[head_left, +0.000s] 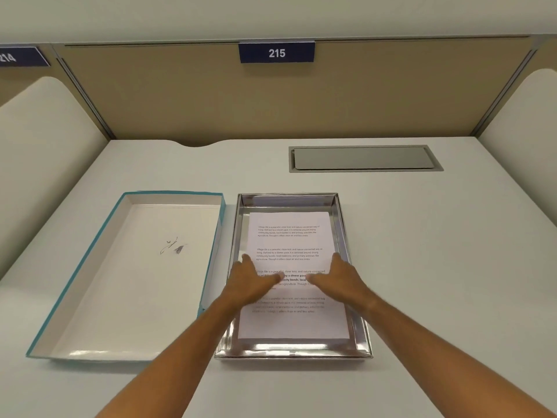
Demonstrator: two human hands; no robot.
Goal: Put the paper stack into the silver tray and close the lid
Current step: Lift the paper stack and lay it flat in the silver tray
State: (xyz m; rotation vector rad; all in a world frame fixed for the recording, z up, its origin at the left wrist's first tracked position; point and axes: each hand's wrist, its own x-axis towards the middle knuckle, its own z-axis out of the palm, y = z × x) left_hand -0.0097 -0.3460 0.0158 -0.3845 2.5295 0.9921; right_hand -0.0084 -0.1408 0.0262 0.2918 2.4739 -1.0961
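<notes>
The silver tray point(343, 224) sits at the middle of the white desk. Inside it lies the paper stack point(289, 236), white sheets with printed text, flat on the tray floor. My left hand point(250, 282) and my right hand point(340, 277) both rest palm down on the middle of the top sheet, fingers spread, thumbs pointing toward each other. Neither hand grips anything. The lid point(132, 276), teal outside and white inside, lies upside down just left of the tray, nearly touching it.
A grey metal cable hatch point(364, 158) is set into the desk behind the tray. Beige partitions wall the desk at the back and both sides, with a blue "215" label point(276, 52) on the back one.
</notes>
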